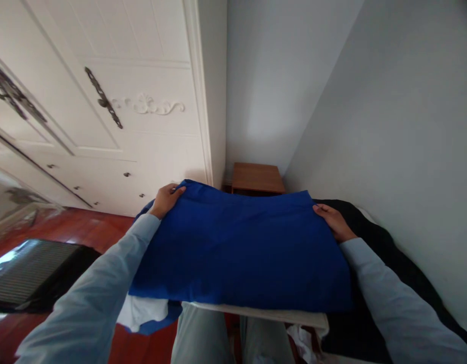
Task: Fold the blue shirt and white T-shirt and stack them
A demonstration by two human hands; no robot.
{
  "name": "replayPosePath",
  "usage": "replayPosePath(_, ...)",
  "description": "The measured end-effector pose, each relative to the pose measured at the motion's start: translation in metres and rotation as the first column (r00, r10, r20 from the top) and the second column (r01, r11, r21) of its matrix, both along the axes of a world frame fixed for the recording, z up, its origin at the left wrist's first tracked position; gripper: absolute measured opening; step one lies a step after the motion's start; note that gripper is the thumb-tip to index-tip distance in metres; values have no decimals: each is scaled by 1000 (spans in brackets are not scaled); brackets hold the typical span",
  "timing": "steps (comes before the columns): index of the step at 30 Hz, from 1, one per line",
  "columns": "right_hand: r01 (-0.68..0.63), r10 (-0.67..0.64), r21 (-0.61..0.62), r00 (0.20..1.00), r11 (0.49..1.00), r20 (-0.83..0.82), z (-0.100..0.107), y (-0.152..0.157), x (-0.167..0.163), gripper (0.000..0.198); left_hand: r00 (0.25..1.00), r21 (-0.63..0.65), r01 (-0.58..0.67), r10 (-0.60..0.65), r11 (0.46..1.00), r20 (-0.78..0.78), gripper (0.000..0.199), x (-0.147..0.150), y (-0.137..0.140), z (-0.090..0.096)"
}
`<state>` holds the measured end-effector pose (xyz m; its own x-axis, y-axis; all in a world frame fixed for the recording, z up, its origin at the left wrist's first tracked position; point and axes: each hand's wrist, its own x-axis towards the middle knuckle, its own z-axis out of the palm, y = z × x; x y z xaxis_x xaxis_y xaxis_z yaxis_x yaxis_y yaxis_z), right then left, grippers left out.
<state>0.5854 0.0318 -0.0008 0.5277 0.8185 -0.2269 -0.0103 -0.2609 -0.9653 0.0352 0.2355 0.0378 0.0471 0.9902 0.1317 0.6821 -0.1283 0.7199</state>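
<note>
A blue skirt [241,247] lies spread flat in front of me, its narrower waist edge away from me and its wider hem towards me. At the far left corner of the waist, my left hand [168,199] pinches the fabric between thumb and fingers. My right hand [335,221] is closed on the opposite side edge, just below the right waist corner. The cream edge of a padded surface [294,316] shows beneath the hem. White cloth [142,311] and more blue cloth hang out below the skirt on the left.
A white wardrobe [150,136] with dark metal handles stands ahead on the left. Beyond the skirt is a brown wooden cabinet [258,177] in the corner. Black fabric [400,268] lies along the right wall. A dark ribbed suitcase-like object [32,273] rests on the red floor [115,227].
</note>
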Motion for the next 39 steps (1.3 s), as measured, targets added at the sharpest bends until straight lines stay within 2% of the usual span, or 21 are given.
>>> replayPosePath(1, 15, -16, 7, 1000, 1000, 27, -1, 2, 2, 39, 1000, 41, -12, 12, 999, 16, 53, 2, 2, 1)
replayPosePath(3, 50, -45, -52, 994, 997, 96, -4, 8, 2, 34, 998, 65, -52, 54, 996, -26, 51, 9, 8, 1)
replayPosePath(5, 86, -64, -130, 984, 988, 165, -9, 13, -1, 24, 987, 15, -86, 88, 996, -133, 45, 16, 14, -4)
replayPosePath(7, 125, -91, -156, 973, 980, 211, -13, 13, -3, 21, 974, -45, -93, 82, 995, -211, 44, 19, 17, -8)
replayPosePath(10, 168, -127, -100, 935, 981, 330, -7, 2, -2, 40, 967, -54, -77, 61, 996, -246, 50, 14, 9, -6)
replayPosePath(12, 114, -87, -27, 871, 993, 484, 4, -7, -7, 48, 945, 46, -13, 27, 999, -327, 57, 13, -7, 1)
replayPosePath(14, -33, 12, 22, 775, 999, 632, 17, -11, -28, 50, 899, 168, 148, -62, 975, -433, 59, 23, -31, 10)
replayPosePath(16, -230, 140, 26, 675, 973, 725, 25, -6, -70, 50, 832, 214, 371, -221, 904, -509, 61, 47, -58, 13)
replayPosePath(18, -442, 264, 1, 536, 897, 802, 25, 8, -130, 53, 749, 182, 545, -377, 819, -544, 58, 81, -82, 6)
replayPosePath(19, -551, 330, -43, 433, 833, 839, 21, 16, -162, 55, 680, 150, 624, -439, 767, -588, 60, 98, -90, -2)
replayPosePath(20, -643, 390, -105, 319, 759, 864, 16, 26, -192, 58, 628, 117, 661, -460, 742, -627, 61, 114, -96, -10)
replayPosePath(21, -693, 422, -170, 211, 700, 881, 9, 35, -217, 60, 589, 63, 663, -468, 746, -659, 59, 126, -99, -20)
replayPosePath(22, -702, 436, -227, 131, 675, 891, 1, 45, -237, 60, 565, 8, 641, -465, 767, -682, 57, 134, -99, -30)
replayPosePath(24, -637, 492, -343, 65, 690, 868, -14, 59, -253, 61, 572, -38, 565, -424, 824, -702, 59, 139, -94, -48)
replayPosePath(27, -523, 562, -454, 60, 722, 825, -30, 68, -227, 69, 608, -46, 458, -351, 888, -712, 72, 122, -80, -63)
replayPosePath(31, -350, 583, -519, 103, 779, 806, -39, 59, -154, 75, 629, -35, 320, -240, 947, -740, 81, 89, -68, -66)
replayPosePath(33, -240, 597, -558, 139, 794, 790, -40, 50, -120, 76, 643, -24, 262, -193, 965, -741, 82, 76, -65, -64)
replayPosePath(36, -133, 607, -592, 178, 795, 774, -38, 34, -79, 78, 657, -46, 224, -185, 974, -731, 81, 57, -61, -57)
replayPosePath(39, -82, 607, -607, 232, 791, 760, -29, 20, -58, 80, 660, -46, 234, -194, 971, -726, 79, 44, -58, -41)
